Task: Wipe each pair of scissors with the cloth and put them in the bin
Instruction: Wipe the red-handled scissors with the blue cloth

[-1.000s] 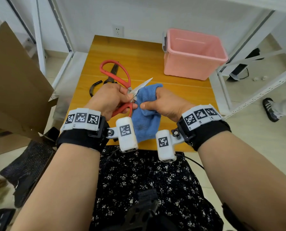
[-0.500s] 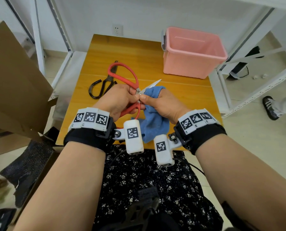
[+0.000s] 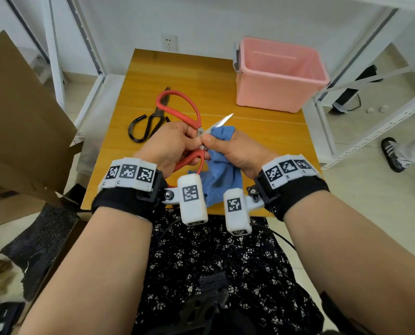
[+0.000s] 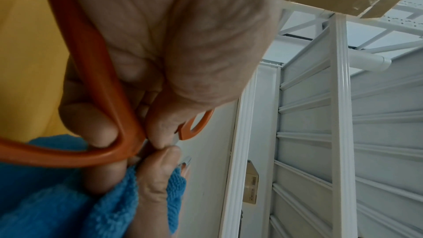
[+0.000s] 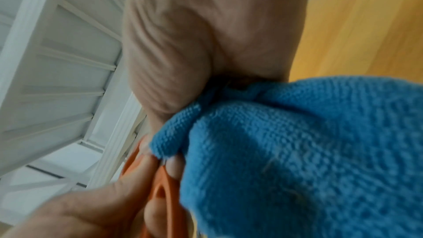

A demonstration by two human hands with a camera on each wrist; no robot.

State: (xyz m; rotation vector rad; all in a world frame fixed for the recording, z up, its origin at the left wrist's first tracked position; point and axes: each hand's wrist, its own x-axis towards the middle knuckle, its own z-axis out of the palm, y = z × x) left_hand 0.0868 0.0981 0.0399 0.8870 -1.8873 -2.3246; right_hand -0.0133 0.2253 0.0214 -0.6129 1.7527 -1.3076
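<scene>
Here, over the near edge of the wooden tabletop [image 3: 225, 76], both hands work one pair of red-handled scissors [image 3: 177, 112]. Left hand [image 3: 170, 146] has its fingers curled round the handles near the pivot; the lower red loop shows under its fingers, the upper loop stands above the hand. Right hand [image 3: 235, 151] pinches the blue cloth [image 3: 219, 175] against the blades, thumb on top by the pivot, touching the left thumb. Only the bright blade tip sticks out past the cloth, pointing toward the far right corner. Rest of the cloth hangs below the right hand. Black scissors [image 3: 148, 122] lie flat near the left edge, partly behind the red upper loop. Pink bin [image 3: 279, 93] sits at the far right corner, well apart from the hands.
</scene>
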